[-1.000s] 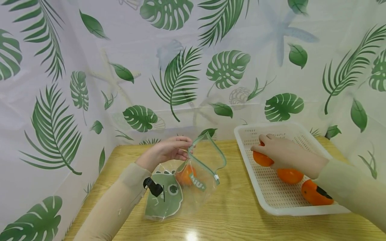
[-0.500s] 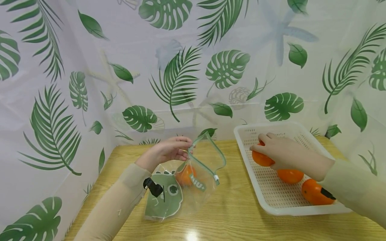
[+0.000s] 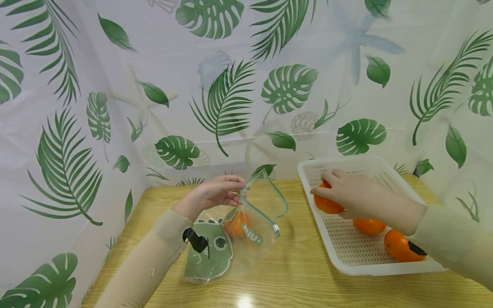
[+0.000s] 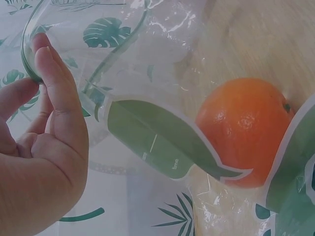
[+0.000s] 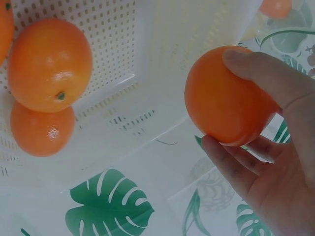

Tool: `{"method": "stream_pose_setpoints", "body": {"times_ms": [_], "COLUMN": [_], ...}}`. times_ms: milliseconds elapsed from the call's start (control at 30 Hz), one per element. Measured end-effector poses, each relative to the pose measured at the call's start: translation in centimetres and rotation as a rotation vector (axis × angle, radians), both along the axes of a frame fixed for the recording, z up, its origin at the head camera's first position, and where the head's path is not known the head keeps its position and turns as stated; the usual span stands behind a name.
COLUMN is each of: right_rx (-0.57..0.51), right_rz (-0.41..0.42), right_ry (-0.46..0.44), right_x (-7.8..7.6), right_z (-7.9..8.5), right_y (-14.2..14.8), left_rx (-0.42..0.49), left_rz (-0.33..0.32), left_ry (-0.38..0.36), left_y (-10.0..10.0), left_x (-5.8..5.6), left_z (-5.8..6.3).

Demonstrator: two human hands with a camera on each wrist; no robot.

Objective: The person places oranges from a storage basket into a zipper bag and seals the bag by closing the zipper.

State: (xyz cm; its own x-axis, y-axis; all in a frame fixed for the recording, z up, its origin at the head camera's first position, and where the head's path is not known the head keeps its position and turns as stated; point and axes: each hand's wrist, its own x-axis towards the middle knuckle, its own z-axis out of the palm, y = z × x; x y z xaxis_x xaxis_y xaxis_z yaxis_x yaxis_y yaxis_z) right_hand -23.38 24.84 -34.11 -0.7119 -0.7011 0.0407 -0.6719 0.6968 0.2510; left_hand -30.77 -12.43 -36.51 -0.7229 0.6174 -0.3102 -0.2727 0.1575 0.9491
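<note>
My left hand (image 3: pixel 213 192) pinches the green-edged mouth of a clear zip bag (image 3: pixel 209 252). The bag stands partly open, with a white slider at one end of its edging and a green cartoon print on its side. An orange (image 4: pixel 243 128) shows inside it in the left wrist view. On the other side, my right hand (image 3: pixel 362 194) grips another orange (image 5: pixel 226 96), thumb on top and fingers beneath. That hand is over the left part of a white perforated basket (image 3: pixel 354 252). Farther right in the basket lie more oranges (image 3: pixel 402 246), partly covered by my right forearm.
Bag and basket stand on a wood-grain table (image 3: pixel 292 278), with a strip of tabletop between them. A white cloth (image 3: pixel 239 145) printed with green leaves hangs behind the table and along both sides. The basket's raised rim borders the oranges.
My right hand has shifted slightly left with the orange, closer to the basket's left rim. My left hand and the bag have stayed in place.
</note>
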Motion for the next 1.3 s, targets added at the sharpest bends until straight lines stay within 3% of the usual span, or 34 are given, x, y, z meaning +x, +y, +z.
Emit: {"method": "stream_pose_setpoints", "body": {"times_ms": [467,1300], "right_rx": [-0.012,-0.023], "right_rz": [0.118,0.18], "right_ry": [0.102,0.13], "right_x": [1.2,1.3], "right_z": [0.2,1.2], "right_y": [-1.5,-5.2], "left_rx": [0.003,-0.002], "left_rz": [-0.005,-0.003], "left_ry": [-0.003,-0.001], "left_y": [0.1,0.5], "left_x": [0.0,0.2], "left_z": [-0.1,0.1]}}
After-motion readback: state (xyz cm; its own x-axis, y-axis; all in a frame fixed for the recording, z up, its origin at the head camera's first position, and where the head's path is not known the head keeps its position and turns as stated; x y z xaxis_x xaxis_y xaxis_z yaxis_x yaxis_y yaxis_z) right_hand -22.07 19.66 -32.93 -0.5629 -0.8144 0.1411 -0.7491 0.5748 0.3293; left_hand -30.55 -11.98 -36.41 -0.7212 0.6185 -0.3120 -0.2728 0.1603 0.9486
